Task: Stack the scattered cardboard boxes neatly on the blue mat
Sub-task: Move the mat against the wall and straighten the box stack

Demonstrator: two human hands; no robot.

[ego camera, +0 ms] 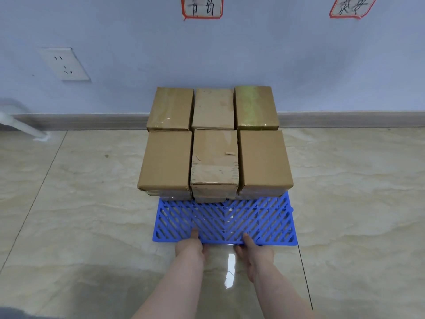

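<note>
A blue plastic grid mat [259, 222] lies on the tiled floor by the wall. Several brown cardboard boxes [166, 158] stand on its far part in two rows of three, stacked more than one layer high. My left hand [190, 247] grips the mat's near edge, thumb on top and fingers underneath. My right hand [256, 252] grips the same edge a little to the right, thumb likewise on the grid. The mat's near half is bare.
A pale wall with a grey skirting board [80, 122] runs behind the stack. A wall socket [64, 63] sits at the left, and a white pipe [20, 125] enters the floor there. Two red-framed paper labels [202, 6] hang above.
</note>
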